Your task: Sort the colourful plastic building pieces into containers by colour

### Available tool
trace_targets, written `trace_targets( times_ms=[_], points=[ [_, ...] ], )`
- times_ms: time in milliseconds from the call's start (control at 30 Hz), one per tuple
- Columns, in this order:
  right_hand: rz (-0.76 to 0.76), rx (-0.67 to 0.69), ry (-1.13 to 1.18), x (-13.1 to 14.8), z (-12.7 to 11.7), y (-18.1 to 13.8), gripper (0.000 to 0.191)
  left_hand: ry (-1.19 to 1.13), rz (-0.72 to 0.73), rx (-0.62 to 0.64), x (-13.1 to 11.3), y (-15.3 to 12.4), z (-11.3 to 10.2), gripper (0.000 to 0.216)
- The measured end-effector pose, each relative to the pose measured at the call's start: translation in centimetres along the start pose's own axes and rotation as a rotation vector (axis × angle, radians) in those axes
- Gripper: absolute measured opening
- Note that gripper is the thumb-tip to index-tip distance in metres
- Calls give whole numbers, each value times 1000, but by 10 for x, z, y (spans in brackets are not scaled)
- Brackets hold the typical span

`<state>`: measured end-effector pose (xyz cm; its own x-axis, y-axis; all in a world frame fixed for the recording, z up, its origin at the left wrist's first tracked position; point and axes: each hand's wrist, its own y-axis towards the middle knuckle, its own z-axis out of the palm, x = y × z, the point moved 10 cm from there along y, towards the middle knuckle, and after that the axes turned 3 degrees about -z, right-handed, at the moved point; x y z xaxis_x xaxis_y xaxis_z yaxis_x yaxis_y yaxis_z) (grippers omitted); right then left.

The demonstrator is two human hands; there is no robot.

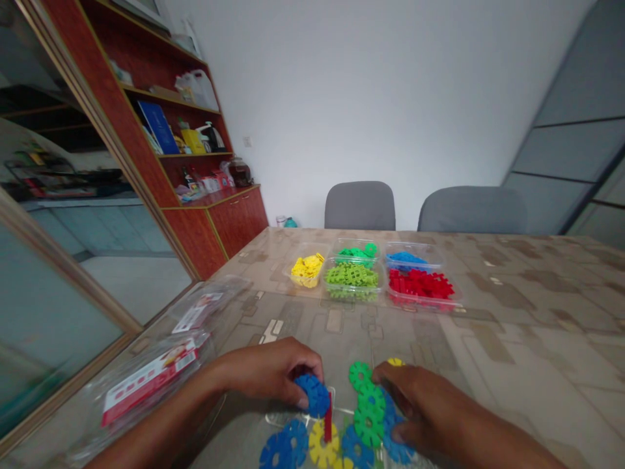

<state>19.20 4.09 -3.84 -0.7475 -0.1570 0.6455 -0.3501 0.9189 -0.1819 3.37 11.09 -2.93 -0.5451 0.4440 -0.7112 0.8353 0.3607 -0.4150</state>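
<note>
My left hand (286, 372) pinches a blue notched disc (314, 395) between thumb and fingers, beside an upright red strip-like piece (328, 420). That red piece stands against a yellow notched disc (323, 444). My right hand (413, 400) curls its fingers and thumb around joined green notched discs (370, 417) and blue ones (394, 430) behind them; its palm hides part of this group. More blue discs (284, 446) lie at the bottom left. Another yellow disc (395, 361) shows just past my right fingers.
Clear boxes stand across the table: yellow pieces (307, 267), dark green (359, 256), light green (352, 276), blue (406, 258) and red (420, 284). Plastic packaging with a red and white label (151, 381) lies at left. Two grey chairs (360, 205) stand behind the table.
</note>
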Motion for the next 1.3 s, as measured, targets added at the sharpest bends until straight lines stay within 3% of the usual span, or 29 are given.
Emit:
trace_targets(
  times_ms=[167,300,467,667,967,1100,1300],
  points=[
    [52,9,38,-6,6,-4,41,19,31,-20,1,1,0,26],
    [93,1,23,-15,12,-4,64,17,44,-26,2,2,0,25],
    [105,-25,-1,-18,15,-2,44,-15,44,-28,1,2,0,25],
    [104,-33,-30,-13,12,-1,53,-34,65,-66,-3,2,-4,25],
    [117,-58,-4,-11,6,4,36,-140,18,-179,-3,5,-8,22],
    [5,-116,183,-13,-7,12,27,-218,21,-295,0,13,-9,21],
    [-152,-209,520,15,-20,19,22,-462,-6,-360,-1,24,6,22]
  ],
)
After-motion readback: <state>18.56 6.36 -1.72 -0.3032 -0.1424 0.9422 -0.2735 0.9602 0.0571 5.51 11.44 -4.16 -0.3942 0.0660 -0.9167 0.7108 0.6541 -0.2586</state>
